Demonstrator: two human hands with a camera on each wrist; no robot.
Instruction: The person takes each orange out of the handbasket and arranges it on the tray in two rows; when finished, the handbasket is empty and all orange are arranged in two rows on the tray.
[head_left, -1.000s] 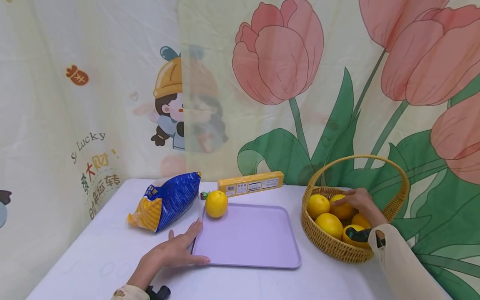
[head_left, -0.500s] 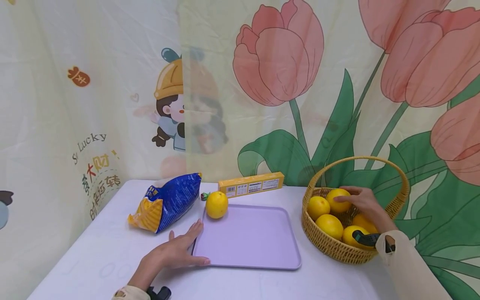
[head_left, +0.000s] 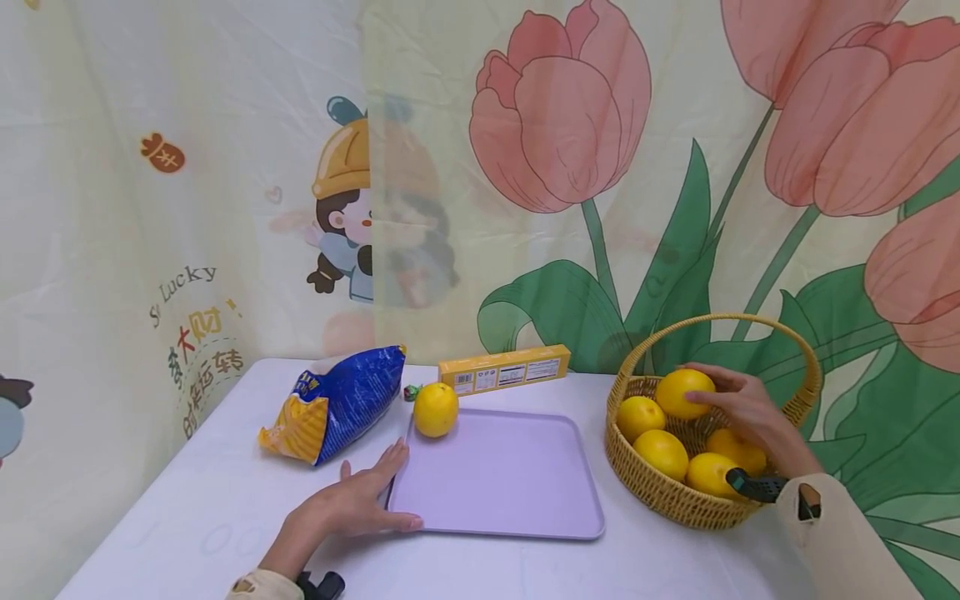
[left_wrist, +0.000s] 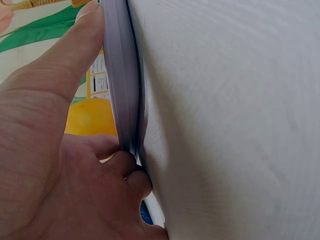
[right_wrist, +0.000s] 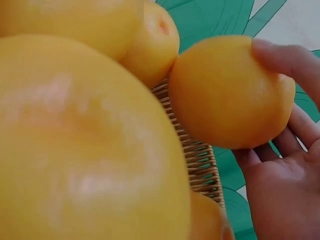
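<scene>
At the back of the wicker basket, my right hand grips an orange with thumb and fingers; in the right wrist view this held orange hangs over the rim's weave. Several other oranges lie in the basket. My left hand rests at the left edge of a lilac tray, fingers extended. In the left wrist view its thumb and fingertips touch the tray's rim. One orange sits at the tray's back left corner.
A blue and yellow bag lies on the white table left of the tray. Behind the tray stands a long yellow box. A small green wrapped item is beside the tray's orange. The basket's tall handle arches over the fruit.
My right hand has lifted its orange from among the others and moved it slightly up and right. The left hand and tray have stayed in place.
</scene>
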